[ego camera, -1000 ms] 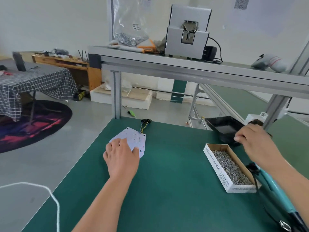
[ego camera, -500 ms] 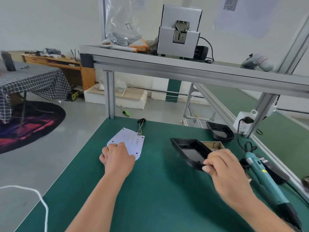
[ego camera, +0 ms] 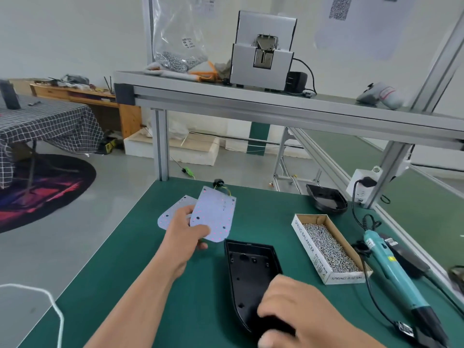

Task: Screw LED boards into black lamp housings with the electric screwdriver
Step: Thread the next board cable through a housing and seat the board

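Your right hand (ego camera: 296, 310) grips the near end of the housing (ego camera: 251, 270), fingers curled over its rim, likely to steady it cavity-up on the mat (ego camera: 150, 285). Your left hand (ego camera: 185, 234) pinches the LED board (ego camera: 216, 217) by its edge, raised just beyond the housing, presumably for seating. The screws (ego camera: 329, 249) and screwdriver (ego camera: 391, 267) lie to the right. A spare housing (ego camera: 326, 199) sits farthest.
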`<state>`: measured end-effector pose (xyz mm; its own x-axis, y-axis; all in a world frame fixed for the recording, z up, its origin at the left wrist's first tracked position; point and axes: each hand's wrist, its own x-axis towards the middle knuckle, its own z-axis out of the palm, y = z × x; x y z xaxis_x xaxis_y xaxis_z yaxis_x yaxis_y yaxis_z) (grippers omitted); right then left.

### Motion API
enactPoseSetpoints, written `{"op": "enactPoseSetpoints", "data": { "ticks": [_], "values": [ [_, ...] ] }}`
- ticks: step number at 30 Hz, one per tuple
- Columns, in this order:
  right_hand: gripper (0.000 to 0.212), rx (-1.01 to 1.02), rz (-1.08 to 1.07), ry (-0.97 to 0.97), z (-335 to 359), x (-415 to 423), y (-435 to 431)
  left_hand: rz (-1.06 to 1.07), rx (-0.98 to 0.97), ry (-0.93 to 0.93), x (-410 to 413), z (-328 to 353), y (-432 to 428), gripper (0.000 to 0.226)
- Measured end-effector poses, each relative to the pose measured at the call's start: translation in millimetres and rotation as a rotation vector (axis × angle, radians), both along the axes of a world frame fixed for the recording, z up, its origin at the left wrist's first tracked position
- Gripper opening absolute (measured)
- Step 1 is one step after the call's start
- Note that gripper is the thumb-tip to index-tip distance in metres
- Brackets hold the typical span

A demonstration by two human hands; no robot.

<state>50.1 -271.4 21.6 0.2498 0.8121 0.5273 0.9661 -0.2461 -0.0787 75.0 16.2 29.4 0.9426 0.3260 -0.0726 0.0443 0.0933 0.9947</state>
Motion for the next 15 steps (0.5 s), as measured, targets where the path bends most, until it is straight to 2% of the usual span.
{"op": "enactPoseSetpoints", "data": {
  "ticks": [2,6,8,13,15],
  "values": [
    [0.023,0.144,-0.072,0.237,9,4,-8,-0.049,-0.067,-0.003,-1,0,-3,0.058],
    [0.014,0.415,-0.387,0.469,15,31,-10,-0.192,-0.105,-0.013,-3,2,-9,0.061],
    [0.017,0.481,-0.480,0.567,13,53,-7,-0.236,-0.141,-0.003,-4,4,-12,0.060],
    [0.060,0.352,-0.560,0.636,9,112,22,-0.294,-0.265,-0.053,-5,2,-15,0.056],
    [0.076,0.326,-0.538,0.719,17,126,37,-0.393,-0.263,-0.059,-7,4,-12,0.048]
  ]
}}
